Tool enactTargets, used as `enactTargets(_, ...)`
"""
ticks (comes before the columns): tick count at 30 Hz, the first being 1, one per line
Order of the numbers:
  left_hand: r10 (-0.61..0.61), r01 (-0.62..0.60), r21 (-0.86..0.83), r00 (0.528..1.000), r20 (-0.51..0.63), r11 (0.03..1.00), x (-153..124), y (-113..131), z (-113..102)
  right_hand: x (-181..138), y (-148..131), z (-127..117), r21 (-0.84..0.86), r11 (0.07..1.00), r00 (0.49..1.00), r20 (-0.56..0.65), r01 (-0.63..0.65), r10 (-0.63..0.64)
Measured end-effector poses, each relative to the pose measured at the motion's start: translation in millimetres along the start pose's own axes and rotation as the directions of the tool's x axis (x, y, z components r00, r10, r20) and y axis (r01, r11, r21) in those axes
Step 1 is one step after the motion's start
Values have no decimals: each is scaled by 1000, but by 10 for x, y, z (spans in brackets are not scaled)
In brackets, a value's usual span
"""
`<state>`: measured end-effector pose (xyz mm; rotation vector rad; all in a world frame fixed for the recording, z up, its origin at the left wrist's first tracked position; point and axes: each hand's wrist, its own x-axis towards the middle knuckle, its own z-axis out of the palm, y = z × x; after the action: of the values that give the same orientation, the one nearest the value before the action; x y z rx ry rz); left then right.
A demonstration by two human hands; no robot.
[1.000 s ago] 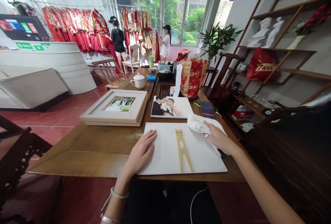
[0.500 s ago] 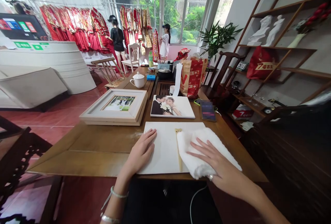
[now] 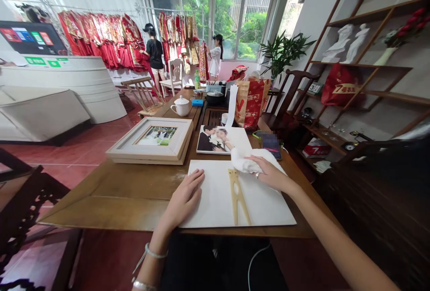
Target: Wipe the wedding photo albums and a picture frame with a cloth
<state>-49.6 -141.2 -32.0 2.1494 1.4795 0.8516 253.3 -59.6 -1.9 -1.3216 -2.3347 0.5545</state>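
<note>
A white rectangular panel [image 3: 215,201] lies flat at the table's front edge. On its face is a flat, pale-yellow A-shaped piece [image 3: 236,194] with two legs, perhaps a picture stand. My left hand [image 3: 186,194] rests flat on the panel's left side, fingers stretched forward. At the far right corner, my right hand [image 3: 267,173] grips a bunched white towel [image 3: 240,160], which hangs over the panel's far edge toward a wedding photo print [image 3: 223,138].
Stacked pale picture frames [image 3: 152,141] stand on the left of the wooden table [image 3: 110,210]. Behind are a lidded white cup [image 3: 181,106], a red-and-tan paper bag [image 3: 251,102] and a phone [image 3: 270,144] with a cable. Two people stand by the clothes racks.
My right hand has carried the towel from the panel's near right side up to its far edge, uncovering the A-shaped piece and the near right corner. The left hand stays in place.
</note>
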Motion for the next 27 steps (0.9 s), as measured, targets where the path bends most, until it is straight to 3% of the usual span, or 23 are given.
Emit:
enactTargets(5,8,-8,-6,1000,-1,1000,2,-4,-1,85,-261,153,12,992,990,67,126,-127)
enactTargets(11,6,-6,4,1000,18,1000,11,-32,10,-469,-587,203,-8,972,959,165,236,-232)
enactTargets(14,13,-13,10,1000,12,1000,13,-44,19,-768,-645,111,-12,978,951,234,210,-202)
enactTargets(17,11,-11,25,1000,20,1000,7,-45,17,-897,-561,-14,4,995,959,267,101,-98)
enactTargets(22,1,-2,29,1000,23,1000,-1,-40,7,-645,-325,-102,-102,993,986,154,-56,72)
enactTargets(27,1,-2,27,1000,24,1000,8,-29,6,-134,-391,56,-210,976,990,116,-52,78)
